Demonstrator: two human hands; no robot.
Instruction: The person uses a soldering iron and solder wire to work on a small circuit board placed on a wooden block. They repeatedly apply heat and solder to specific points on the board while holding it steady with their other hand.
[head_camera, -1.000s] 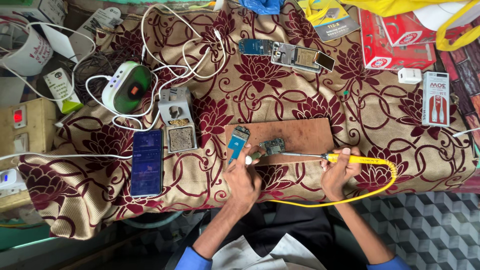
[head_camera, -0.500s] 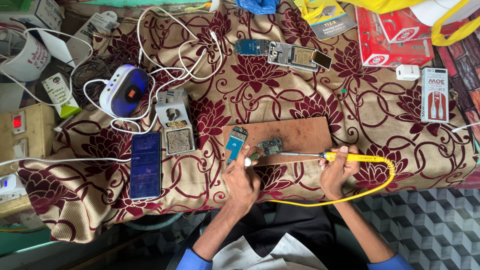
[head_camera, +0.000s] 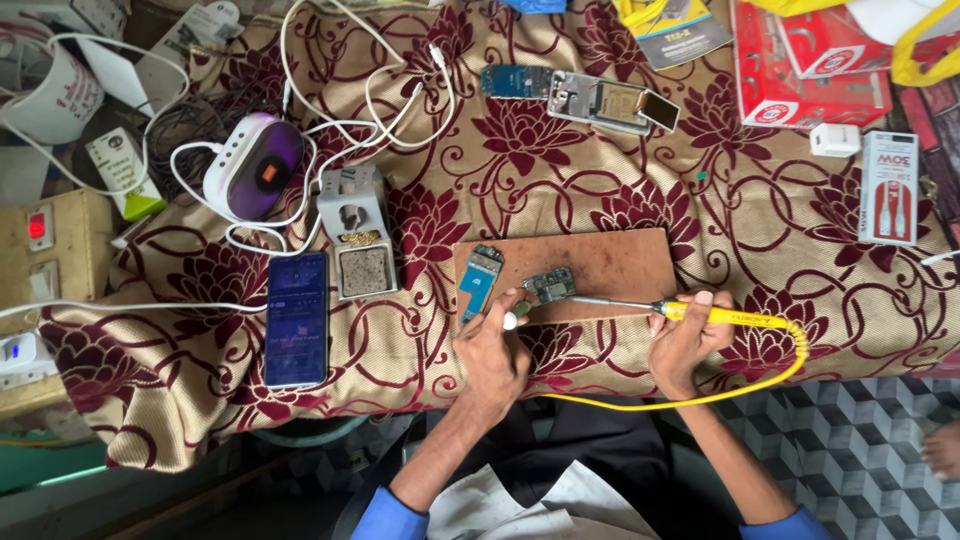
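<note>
Little has moved: your hands sit as before at the near edge of the floral cloth (head_camera: 600, 150). Bare cloth lies beyond the wooden board (head_camera: 620, 262); smartphone (head_camera: 297, 318) and solder stand (head_camera: 358, 245) crowd its left. Your right hand (head_camera: 685, 340) grips the yellow soldering iron (head_camera: 700, 313), tip near the circuit board (head_camera: 548, 285); your left hand (head_camera: 492, 350) pinches something small and white.

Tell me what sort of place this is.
Probably a small phone-repair bench: the right hand holds a yellow-handled soldering iron to a small green circuit board on a brown wooden board, near an opened phone frame.
</note>
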